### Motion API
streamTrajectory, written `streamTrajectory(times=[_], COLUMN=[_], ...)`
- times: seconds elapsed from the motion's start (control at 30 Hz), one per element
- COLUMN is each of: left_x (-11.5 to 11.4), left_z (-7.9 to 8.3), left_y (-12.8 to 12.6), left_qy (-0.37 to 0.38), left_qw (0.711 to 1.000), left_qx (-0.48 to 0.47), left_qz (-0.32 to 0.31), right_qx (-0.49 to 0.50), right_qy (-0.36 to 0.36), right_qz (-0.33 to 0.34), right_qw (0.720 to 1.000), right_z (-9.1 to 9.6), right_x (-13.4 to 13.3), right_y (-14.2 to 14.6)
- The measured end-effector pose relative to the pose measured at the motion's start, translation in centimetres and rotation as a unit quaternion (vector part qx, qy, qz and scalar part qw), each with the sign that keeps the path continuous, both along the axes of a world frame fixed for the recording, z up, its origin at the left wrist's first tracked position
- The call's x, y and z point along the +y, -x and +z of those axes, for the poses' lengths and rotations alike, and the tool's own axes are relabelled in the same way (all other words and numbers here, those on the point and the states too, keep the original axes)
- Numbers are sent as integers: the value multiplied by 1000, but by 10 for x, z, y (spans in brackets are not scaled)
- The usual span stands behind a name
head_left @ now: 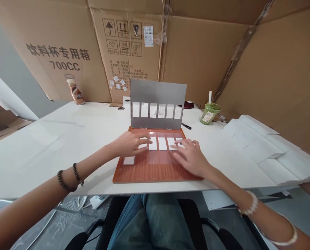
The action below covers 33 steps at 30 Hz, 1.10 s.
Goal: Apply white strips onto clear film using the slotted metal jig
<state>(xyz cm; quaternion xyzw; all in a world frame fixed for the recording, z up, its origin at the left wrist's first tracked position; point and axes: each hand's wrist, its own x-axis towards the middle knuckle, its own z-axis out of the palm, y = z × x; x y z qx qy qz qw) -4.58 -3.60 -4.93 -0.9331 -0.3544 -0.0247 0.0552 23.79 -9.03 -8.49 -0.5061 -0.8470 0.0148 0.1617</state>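
A flat orange board (155,173) lies on the white table with a row of white rectangular cards (162,143) across its upper part. Along its far edge stands a grey panel (158,91), raised upright, with a row of rectangular openings. My left hand (128,144) reaches over the left end of the row, fingers stretched apart at the cards. Over the right end, my right hand (192,158) has its fingers spread at the cards there. Whether the fingertips press on the cards I cannot tell. One more white card (129,160) lies lower on the board's left side.
Stacked white sheets (264,149) cover the table's right side. A green cup (210,113) with a straw stands behind them, and a black pen (186,126) lies beside the grey panel. At the back left is a bottle (76,91). Cardboard walls (201,52) enclose the rear.
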Motion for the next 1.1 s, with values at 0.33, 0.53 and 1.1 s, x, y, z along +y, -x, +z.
streamTrajectory(times=[0.33,0.53,1.1], left_x=[31,44,61], left_z=[-8,-18,-14], left_y=[3,8,12], left_qy=[38,86,202], left_qw=[996,991,972], left_qx=[28,14,-11], left_qz=[-72,-99,-117], right_qx=[-60,-63,101], right_qy=[-112,-157,77], right_qz=[160,179,112], right_qw=[979,969,986], right_z=[2,-10,-3], right_x=[-15,-3,87], right_y=[48,52,79])
